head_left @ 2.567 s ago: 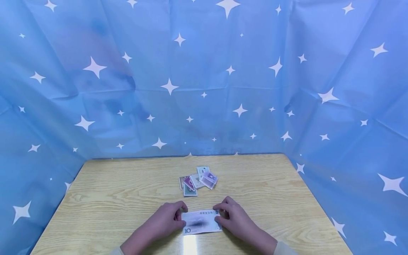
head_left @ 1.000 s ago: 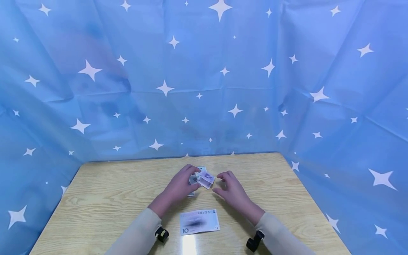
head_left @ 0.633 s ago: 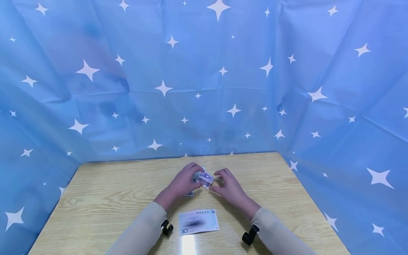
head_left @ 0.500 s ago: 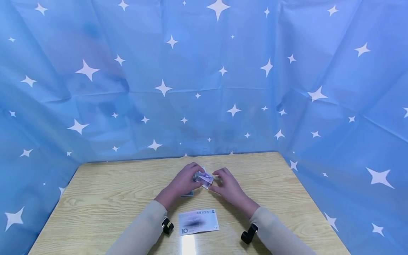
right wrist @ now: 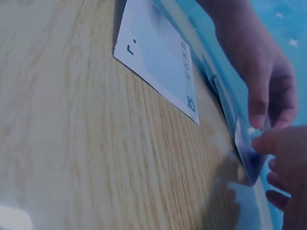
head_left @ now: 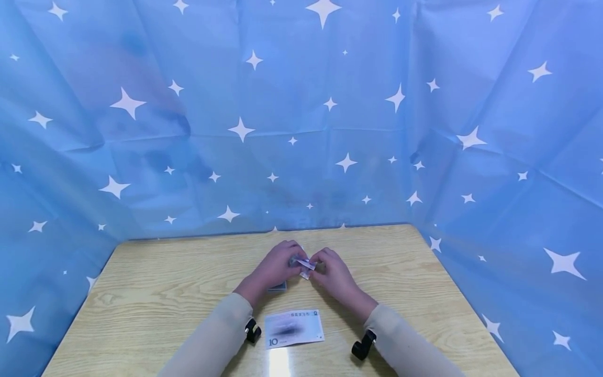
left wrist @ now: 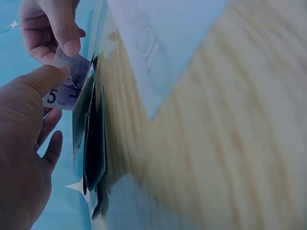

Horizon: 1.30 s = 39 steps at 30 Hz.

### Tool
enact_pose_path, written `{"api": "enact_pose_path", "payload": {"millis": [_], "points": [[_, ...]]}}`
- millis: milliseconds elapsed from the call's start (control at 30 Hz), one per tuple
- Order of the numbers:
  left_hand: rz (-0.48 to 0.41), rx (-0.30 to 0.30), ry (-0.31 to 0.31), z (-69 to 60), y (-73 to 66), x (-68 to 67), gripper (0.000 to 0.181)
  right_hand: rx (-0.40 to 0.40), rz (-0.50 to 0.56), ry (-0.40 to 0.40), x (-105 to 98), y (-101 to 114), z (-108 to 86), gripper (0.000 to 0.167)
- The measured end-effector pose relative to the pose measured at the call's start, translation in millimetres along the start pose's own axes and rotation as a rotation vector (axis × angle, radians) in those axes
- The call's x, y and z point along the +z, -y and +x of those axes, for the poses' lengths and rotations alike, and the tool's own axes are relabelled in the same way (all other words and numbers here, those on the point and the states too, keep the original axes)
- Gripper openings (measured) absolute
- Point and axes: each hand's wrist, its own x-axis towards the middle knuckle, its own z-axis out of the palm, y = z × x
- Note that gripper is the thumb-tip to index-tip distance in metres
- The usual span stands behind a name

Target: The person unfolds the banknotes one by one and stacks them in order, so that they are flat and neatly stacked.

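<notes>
A purple note marked 5 YUAN (left wrist: pixel 72 84) is pinched between thumb and fingers of both hands, seen closely in the left wrist view. The left hand (head_left: pixel 279 263) has its left side and the right hand (head_left: pixel 335 272) its right side; the two hands nearly meet over it. Other folded notes (left wrist: pixel 94 143) stand out dark beneath and beside it in the left wrist view, while the head view shows only a bit of them, such as a note edge (head_left: pixel 278 287) below the left hand. How many lie under the hands cannot be told.
A larger pale note marked 10 (head_left: pixel 294 329) lies flat on the wooden table (head_left: pixel 179 303), nearer the person, between the forearms. A black wrist camera sits at each cuff. Behind the table hangs a blue star-patterned cloth (head_left: pixel 301 183).
Both hands left the 10 note and went to the small notes farther back. Since half a second ago the right hand has closed in from the right and now pinches the purple note, which looks more tilted.
</notes>
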Motion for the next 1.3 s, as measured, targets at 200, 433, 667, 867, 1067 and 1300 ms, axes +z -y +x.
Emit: {"api": "enact_pose_path", "payload": {"millis": [200,433,667,867,1067,1300], "points": [[0.036,0.016,0.002,3.3,0.1,4.6,0.020,-0.007,0.005,-0.026,0,1,0.0,0.023],[0.037,0.041,-0.028,4.2,0.1,7.6,0.013,-0.016,-0.002,-0.035,0,0,0.3,0.020],[0.035,0.016,-0.023,2.7,-4.1,4.0,0.012,-0.033,-0.018,-0.063,-1,-1,-1.4,0.021],[0.023,-0.022,-0.018,2.9,-5.5,2.7,0.013,-0.054,-0.010,-0.107,-2,0,-0.8,0.024],[-0.003,-0.051,-0.008,2.4,-9.0,1.6,0.013,-0.066,-0.014,-0.106,-5,2,-0.2,0.024],[-0.101,-0.033,-0.047,-0.3,-19.1,-8.0,0.015,-0.162,-0.016,-0.140,-10,7,1.4,0.025]]}}
